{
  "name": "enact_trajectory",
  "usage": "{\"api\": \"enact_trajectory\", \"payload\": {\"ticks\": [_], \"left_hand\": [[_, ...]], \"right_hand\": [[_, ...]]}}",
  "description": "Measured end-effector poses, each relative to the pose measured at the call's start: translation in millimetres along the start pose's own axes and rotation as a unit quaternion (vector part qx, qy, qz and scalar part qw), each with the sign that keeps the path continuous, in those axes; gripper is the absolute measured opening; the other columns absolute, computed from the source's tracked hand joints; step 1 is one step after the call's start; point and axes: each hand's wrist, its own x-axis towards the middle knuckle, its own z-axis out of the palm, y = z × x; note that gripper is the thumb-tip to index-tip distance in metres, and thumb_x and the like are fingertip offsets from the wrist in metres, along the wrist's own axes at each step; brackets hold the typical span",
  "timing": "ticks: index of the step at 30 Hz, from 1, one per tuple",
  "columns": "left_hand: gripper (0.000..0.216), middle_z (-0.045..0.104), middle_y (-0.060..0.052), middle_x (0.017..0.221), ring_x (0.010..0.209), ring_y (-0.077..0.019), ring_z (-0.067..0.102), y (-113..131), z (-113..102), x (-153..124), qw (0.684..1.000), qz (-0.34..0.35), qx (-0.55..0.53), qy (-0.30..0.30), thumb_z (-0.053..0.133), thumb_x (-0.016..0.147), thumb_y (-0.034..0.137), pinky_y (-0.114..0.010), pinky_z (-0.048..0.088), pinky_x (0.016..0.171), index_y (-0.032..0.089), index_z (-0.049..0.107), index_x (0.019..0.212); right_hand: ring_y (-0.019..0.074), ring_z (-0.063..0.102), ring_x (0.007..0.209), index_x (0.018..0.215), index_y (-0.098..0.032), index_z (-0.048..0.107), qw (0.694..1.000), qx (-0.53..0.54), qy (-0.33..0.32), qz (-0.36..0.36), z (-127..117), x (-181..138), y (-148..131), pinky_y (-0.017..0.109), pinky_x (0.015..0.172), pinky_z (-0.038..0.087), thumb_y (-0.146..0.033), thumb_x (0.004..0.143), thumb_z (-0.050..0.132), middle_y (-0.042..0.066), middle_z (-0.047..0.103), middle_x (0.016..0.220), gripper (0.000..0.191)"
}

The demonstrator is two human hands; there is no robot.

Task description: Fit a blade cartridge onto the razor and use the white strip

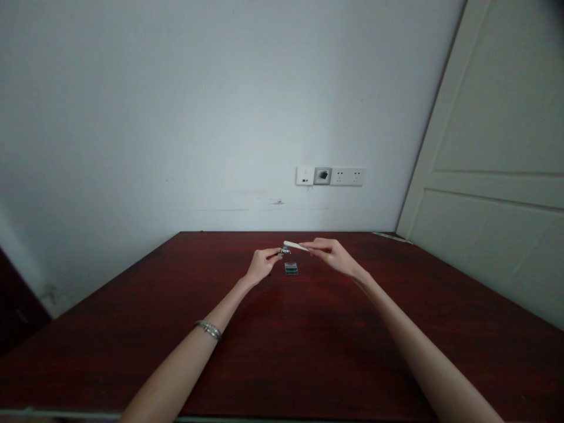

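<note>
Both my arms reach out over a dark red wooden table. My right hand is closed round the end of a slim white handle that points left. My left hand pinches a small silvery head piece at the tip of that handle. The two hands nearly meet above the far middle of the table. A small clear case with a bluish-green inside lies flat on the table just below and between them. A metal bracelet sits on my left wrist.
A pale wall stands behind the table, with a strip of white wall sockets on it. A white panelled door fills the right side. The table's near edge runs along the bottom of the view.
</note>
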Motion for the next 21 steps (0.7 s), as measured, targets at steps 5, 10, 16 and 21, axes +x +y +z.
{"api": "enact_trajectory", "payload": {"ticks": [5,10,16,21], "left_hand": [[0.024,0.068,-0.009,0.1,0.092,-0.0228,0.064,-2,-1,-1,1.0,0.016,0.017,-0.002,0.059,0.075,0.021,-0.034,0.048,0.085,0.013,0.069,0.096],[0.024,0.068,-0.007,0.099,0.091,-0.0222,0.064,-1,-2,-1,0.999,0.033,0.03,-0.024,0.059,0.076,0.021,-0.032,0.048,0.084,0.015,0.069,0.096],[0.023,0.068,-0.008,0.099,0.089,-0.0223,0.065,-1,-2,-2,0.997,0.037,0.045,-0.041,0.059,0.075,0.017,-0.032,0.049,0.082,0.015,0.07,0.095],[0.022,0.069,-0.009,0.097,0.088,-0.0221,0.065,-3,-3,-2,0.998,0.032,0.046,-0.039,0.059,0.075,0.017,-0.033,0.048,0.084,0.014,0.07,0.095]], "right_hand": [[0.0145,0.051,0.067,0.107,-0.023,0.066,0.996,-0.004,-0.089,0.006,-1,-4,-8,0.027,0.064,0.039,-0.024,0.083,0.049,0.003,0.063,0.077,0.03],[0.0152,0.054,0.075,0.111,-0.02,0.063,0.999,-0.019,-0.035,0.003,3,-4,-7,0.028,0.07,0.041,-0.027,0.084,0.048,0.006,0.066,0.088,0.032],[0.0163,0.058,0.08,0.109,-0.022,0.064,0.995,-0.026,-0.094,0.007,-3,-4,-13,0.029,0.074,0.044,-0.033,0.085,0.048,0.005,0.068,0.095,0.031],[0.0181,0.06,0.087,0.108,-0.023,0.065,0.999,-0.024,-0.044,0.012,0,-5,-16,0.032,0.078,0.045,-0.034,0.084,0.049,0.005,0.068,0.099,0.031]]}}
